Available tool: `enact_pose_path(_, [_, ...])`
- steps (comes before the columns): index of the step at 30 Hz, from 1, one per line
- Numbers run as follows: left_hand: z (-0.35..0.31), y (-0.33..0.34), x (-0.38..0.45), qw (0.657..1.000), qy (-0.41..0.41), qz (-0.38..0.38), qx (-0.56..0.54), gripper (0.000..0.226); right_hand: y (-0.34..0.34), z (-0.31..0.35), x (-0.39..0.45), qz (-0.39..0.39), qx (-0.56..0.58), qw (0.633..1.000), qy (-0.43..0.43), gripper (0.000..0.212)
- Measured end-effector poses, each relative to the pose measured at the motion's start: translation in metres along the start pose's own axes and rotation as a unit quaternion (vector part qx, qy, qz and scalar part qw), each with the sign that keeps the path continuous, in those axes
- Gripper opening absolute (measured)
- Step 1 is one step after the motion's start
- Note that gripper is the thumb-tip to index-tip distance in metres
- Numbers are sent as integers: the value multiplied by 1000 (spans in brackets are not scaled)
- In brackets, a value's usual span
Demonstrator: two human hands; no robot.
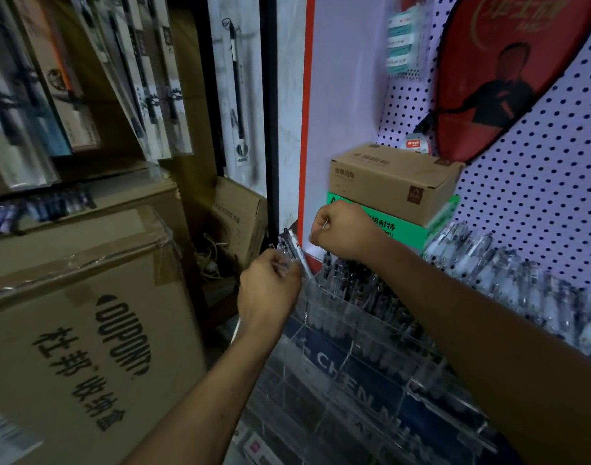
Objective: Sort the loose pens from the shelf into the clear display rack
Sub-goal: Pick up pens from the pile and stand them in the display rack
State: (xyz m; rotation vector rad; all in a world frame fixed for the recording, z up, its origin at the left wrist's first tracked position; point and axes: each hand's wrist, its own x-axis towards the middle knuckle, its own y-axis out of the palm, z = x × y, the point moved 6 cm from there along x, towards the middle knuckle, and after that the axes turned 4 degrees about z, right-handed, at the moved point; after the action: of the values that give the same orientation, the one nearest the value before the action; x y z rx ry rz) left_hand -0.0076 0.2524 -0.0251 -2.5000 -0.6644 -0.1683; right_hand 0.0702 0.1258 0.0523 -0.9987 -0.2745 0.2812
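Note:
My left hand (270,286) grips a bundle of clear pens (292,250) with dark clips, their ends sticking up past my fingers. It hovers at the top left corner of the clear display rack (354,350). My right hand (344,229) is curled just above the rack's top row and pinches one thin pen, of which only a sliver shows. The rack's upper compartments hold several clear pens (361,286) with dark tips. More clear pens (495,263) lie in a row along the shelf to the right.
A brown carton (391,182) sits on a green box (408,229) behind my right hand. A perforated wall panel (539,182) carries a red racket cover (509,68). Large taped cartons (86,330) stand at left, with hanging packaged brushes (146,78) above them.

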Motion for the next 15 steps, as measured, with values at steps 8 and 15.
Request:
enact_pose_path(8, [21, -4, 10, 988, -84, -33, -125, 32, -7, -5, -24, -5, 5, 999, -39, 15])
enact_pose_path(15, [8, -10, 1, 995, -15, -50, -88, 23, -35, 4, -61, -79, 15, 991, -110, 20])
